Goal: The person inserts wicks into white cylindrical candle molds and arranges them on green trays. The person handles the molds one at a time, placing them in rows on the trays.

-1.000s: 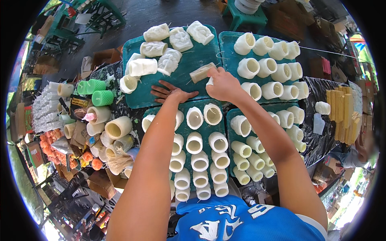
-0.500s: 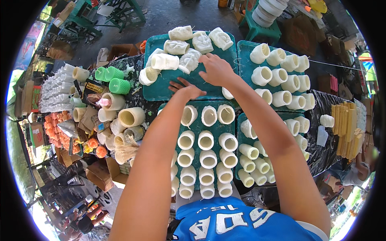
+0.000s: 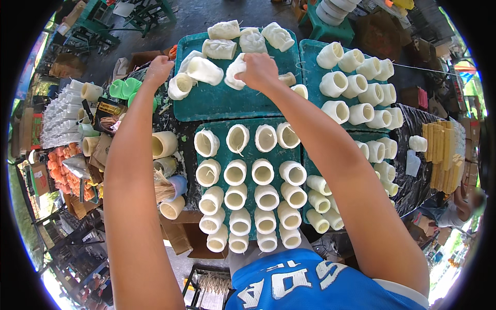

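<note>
My right hand [image 3: 258, 71] is closed around a white wax cylinder [image 3: 236, 71] with a relief surface, over the far green tray [image 3: 217, 106]. Its fingertips are partly hidden behind the hand. Past the tray's left edge, my left hand [image 3: 160, 68] is curled shut; whatever it may hold is hidden. Several more relief wax cylinders [image 3: 219, 49] lie on their sides across the back of that tray. A smooth one [image 3: 205, 71] rests left of my right hand. Close to my right wrist sits another hollow wax cylinder [image 3: 299, 91].
The near green tray [image 3: 250, 170] bears rows of hollow white wax cylinders [image 3: 262, 171]. Two more filled trays lie to the right, including the far-right tray [image 3: 311, 51]. Yellow bars [image 3: 436, 144] are stacked beyond. At left are green wax pieces [image 3: 124, 89], wicks [image 3: 163, 187] and orange pieces [image 3: 64, 168].
My left hand has moved left, off the far tray, and its fingers have curled. My right hand has shifted left and closed on a relief wax cylinder.
</note>
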`<state>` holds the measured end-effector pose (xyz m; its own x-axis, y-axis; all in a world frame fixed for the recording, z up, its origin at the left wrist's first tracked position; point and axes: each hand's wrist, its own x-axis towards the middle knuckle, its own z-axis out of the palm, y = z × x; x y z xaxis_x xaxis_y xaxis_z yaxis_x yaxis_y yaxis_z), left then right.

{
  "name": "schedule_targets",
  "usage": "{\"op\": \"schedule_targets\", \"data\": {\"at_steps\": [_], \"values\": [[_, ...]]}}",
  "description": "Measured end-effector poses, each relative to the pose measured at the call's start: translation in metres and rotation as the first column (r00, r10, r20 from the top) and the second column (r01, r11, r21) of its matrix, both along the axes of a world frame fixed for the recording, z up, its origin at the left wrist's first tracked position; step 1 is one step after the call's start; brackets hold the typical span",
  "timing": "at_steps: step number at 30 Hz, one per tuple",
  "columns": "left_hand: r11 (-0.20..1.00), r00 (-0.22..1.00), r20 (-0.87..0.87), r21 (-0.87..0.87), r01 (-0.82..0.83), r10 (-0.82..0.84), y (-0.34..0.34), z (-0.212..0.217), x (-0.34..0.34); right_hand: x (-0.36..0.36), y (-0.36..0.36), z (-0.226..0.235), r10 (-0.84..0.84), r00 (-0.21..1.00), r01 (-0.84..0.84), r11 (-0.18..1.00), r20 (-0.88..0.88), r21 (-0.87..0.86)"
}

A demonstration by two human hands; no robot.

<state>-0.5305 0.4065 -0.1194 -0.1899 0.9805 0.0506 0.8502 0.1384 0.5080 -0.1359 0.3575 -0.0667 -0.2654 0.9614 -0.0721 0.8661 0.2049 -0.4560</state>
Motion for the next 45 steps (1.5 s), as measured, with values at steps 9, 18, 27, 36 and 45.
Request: {"op": "schedule_targets", "data": {"at_steps": [9, 18, 27, 36, 45], "values": [[0.849, 0.984, -0.058, -0.516, 0.114, -0.168, 0.032, -0.012, 0.05, 0.036, -0.052, -0.001, 0.223, 0.966, -0.25, 0.936, 0.13, 0.247], [0.997, 0.99, 0.128, -0.036, 0.064, -0.059, -0.004, 0.043, 0.094, 0.036, -0.041, 0.0, 0.262, 0.96, -0.253, 0.963, 0.104, -0.092], [0.97, 0.94, 0.31, 0.233, 0.07, -0.143, -0.134, 0.106, 0.212, 0.047, -0.009, -0.018, 0.274, 0.959, -0.272, 0.962, -0.079, 0.03], [0.988, 0.921, 0.389, 0.15, -0.03, -0.032, -0.178, 0.081, 0.298, 0.094, 0.007, 0.021, 0.217, 0.972, -0.217, 0.976, -0.09, 0.008], [0.986, 0.99, 0.046, 0.111, 0.126, -0.131, -0.161, 0.003, 0.305, 0.141, -0.081, 0.054, 0.071, 0.997, -0.071, 0.997, 0.037, 0.002]]}}
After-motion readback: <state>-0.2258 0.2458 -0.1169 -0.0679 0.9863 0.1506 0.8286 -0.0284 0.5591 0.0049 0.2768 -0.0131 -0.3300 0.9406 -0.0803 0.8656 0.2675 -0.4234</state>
